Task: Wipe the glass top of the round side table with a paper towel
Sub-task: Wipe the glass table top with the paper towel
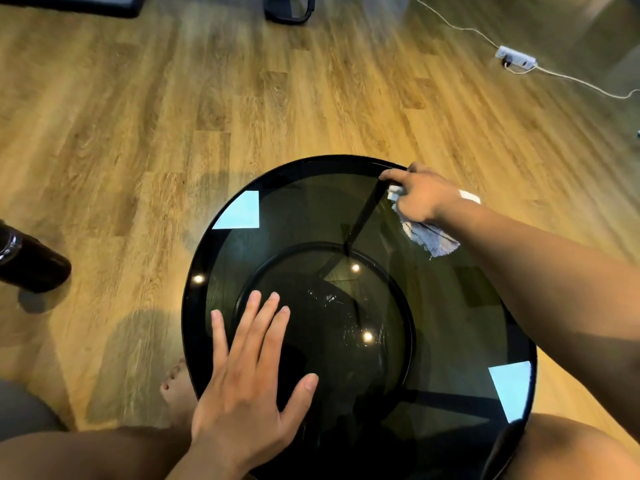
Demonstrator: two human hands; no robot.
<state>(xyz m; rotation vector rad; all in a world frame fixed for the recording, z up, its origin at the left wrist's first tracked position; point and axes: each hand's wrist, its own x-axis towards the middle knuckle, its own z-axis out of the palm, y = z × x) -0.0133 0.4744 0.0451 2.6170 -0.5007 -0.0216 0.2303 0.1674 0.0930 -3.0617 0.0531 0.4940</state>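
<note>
Left hand [242, 386] flat on glass top [311, 209]; right hand [420, 195] grips paper towel [427, 239].

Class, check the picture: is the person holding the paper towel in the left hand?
No, the right hand grips the paper towel on the glass top; the left hand lies flat, holding nothing.

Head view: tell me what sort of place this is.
Probably a room in a home: a light wood-plank floor, a round black-rimmed dark glass side table, and a white power strip with its cord lying on the floor.
</note>
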